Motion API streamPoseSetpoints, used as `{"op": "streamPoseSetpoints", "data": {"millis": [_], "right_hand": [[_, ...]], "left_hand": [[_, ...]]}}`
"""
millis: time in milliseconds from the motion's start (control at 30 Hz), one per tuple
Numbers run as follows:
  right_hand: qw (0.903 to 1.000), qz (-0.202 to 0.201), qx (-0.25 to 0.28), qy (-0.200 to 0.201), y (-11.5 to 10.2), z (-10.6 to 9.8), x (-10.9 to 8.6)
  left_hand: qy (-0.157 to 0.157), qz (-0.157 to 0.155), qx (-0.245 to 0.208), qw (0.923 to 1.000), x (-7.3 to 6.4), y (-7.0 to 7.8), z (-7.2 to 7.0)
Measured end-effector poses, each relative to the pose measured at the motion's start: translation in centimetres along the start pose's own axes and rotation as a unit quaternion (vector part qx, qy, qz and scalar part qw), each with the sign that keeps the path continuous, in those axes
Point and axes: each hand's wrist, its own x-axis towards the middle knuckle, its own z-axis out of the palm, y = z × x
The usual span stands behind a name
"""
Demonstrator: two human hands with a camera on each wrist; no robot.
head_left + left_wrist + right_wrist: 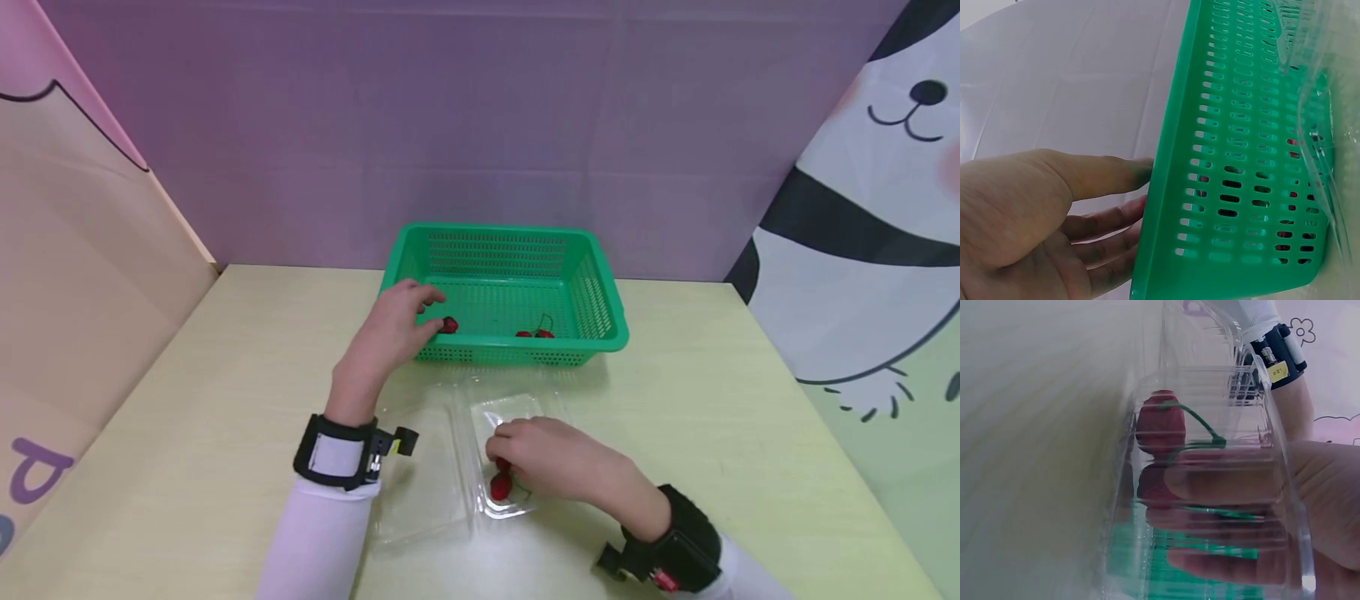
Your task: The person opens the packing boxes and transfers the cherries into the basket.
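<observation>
My left hand (386, 329) reaches over the front left rim of a green plastic basket (498, 343), thumb and fingers spread apart. A dark red cherry (448, 325) lies inside, right at the thumb tip. In the left wrist view the fingertips pass behind the basket's rim (1169, 156). My right hand (558, 457) is down in a clear plastic container (491, 408), pinching a red cherry (1154, 484) whose far side the fingers hide. Beside it in the container sits another cherry (1161, 425), with a green stem (1200, 422) running from it.
More cherries (543, 333) with a green stem lie at the front right inside the basket. The container's transparent lid (423, 479) lies opened out to the left on the pale wooden table (675, 400). A purple cloth backdrop (480, 108) rises behind the basket.
</observation>
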Motion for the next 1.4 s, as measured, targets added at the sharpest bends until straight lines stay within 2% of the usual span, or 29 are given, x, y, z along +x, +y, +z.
{"op": "streamPoseSetpoints", "data": {"millis": [367, 733, 1067, 1267, 1400], "right_hand": [[0.9996, 0.015, 0.024, -0.003, 0.1, -0.3, -0.1], [0.9992, 0.020, 0.033, 0.008, 0.4, -1.0, -0.3], [0.9954, 0.020, 0.069, 0.064, 0.9, -1.3, -0.3], [0.9866, 0.002, 0.118, 0.113, 1.1, -1.5, -0.4], [0.9813, -0.010, 0.123, 0.147, 1.3, -1.7, -0.4]], "left_hand": [[0.003, 0.012, -0.007, 0.9999, 0.0, -0.3, 0.2], [0.000, 0.007, -0.003, 1.0000, -0.1, -0.2, 0.1], [0.002, 0.001, 0.001, 1.0000, -0.2, 0.1, -0.1], [0.003, 0.004, 0.002, 1.0000, -0.2, 0.0, -0.1], [0.004, 0.006, 0.002, 1.0000, -0.2, 0.0, -0.1]]}}
